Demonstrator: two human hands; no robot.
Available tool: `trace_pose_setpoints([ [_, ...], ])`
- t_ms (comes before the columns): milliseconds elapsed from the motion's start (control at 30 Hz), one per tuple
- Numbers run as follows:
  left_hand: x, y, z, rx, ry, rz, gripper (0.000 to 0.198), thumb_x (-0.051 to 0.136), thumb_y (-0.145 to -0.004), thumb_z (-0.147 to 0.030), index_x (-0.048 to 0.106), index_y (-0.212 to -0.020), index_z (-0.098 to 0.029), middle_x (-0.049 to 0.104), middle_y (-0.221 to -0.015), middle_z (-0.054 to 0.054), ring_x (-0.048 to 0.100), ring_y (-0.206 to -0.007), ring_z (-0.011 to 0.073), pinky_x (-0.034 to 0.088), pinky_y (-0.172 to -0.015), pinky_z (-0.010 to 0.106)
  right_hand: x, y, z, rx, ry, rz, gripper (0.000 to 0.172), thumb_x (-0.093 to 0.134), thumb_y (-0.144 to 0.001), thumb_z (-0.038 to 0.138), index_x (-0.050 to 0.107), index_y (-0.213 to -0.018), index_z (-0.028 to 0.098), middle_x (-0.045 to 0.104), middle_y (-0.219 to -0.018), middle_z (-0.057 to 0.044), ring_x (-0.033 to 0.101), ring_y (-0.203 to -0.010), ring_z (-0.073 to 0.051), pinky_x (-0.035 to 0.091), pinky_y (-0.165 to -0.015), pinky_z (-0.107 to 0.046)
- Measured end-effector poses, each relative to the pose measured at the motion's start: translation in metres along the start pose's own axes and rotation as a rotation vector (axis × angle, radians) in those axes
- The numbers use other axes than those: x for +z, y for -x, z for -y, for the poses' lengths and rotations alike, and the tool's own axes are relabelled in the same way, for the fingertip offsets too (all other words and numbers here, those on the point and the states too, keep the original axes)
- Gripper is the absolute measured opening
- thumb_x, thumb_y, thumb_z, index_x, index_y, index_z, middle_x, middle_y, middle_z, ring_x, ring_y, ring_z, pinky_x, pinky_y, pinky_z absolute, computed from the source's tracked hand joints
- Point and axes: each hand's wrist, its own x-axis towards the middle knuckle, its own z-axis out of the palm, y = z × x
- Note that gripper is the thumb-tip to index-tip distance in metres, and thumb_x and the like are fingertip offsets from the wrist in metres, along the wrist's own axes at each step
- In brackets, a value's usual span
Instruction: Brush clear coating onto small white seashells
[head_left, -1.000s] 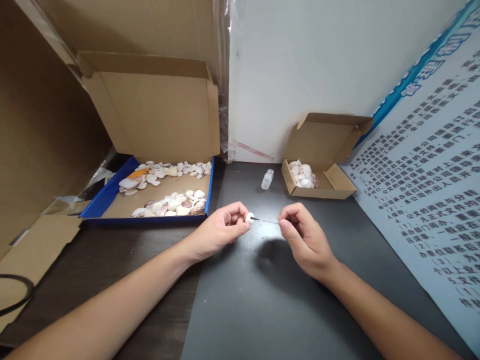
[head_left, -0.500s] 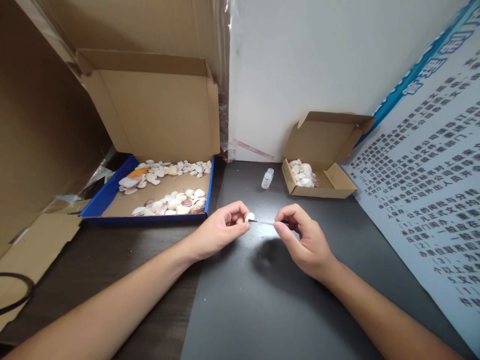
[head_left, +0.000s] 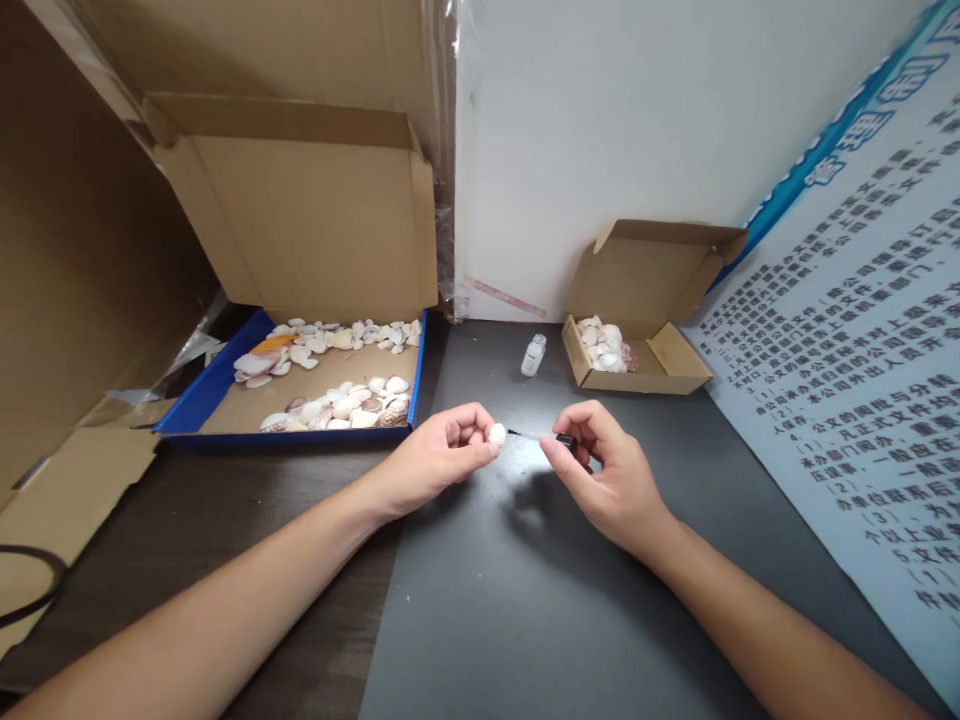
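Note:
Pinched between the fingertips of my left hand (head_left: pixel 442 452) is a small white ribbed seashell (head_left: pixel 497 435). My right hand (head_left: pixel 604 470) is closed on the black cap of a brush (head_left: pixel 525 434), whose thin stem points left. The dark brush tip lies just beside the shell, a small gap apart. Behind the hands stands a small glass bottle (head_left: pixel 533 356), uncapped, with whitish contents and a label.
On the left an open blue-sided cardboard box (head_left: pixel 289 437) holds many white and brown shells. A smaller open carton (head_left: pixel 652 383) with white shells stands at the back right. A printed sheet (head_left: pixel 840 400) covers the right side, and a white panel (head_left: pixel 585 130) rises behind.
The brush has drawn back slightly from the shell, which it overlapped before. In my left fingers the shell has turned, so its ribbed face shows. More of the black cap is visible.

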Motion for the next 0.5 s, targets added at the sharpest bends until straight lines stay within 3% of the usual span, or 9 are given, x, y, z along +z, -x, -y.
trace_pose_setpoints([
  [500, 0.0038, -0.0008, -0.0012, -0.015, -0.153, -0.018, 0.027, 0.067, -0.082, -0.038, 0.050, -0.076, -0.018, 0.038, -0.056, -0.009, 0.030, -0.054, 0.0079, 0.024, -0.053, 0.023, -0.0003, 0.0029, 0.0007, -0.074, -0.104, 0.030, 0.007, 0.053, -0.092, 0.019, 0.050, -0.089, 0.024, 0.048, -0.066, 0.006, 0.045, -0.055, -0.010, 0.037, -0.052, -0.022],
])
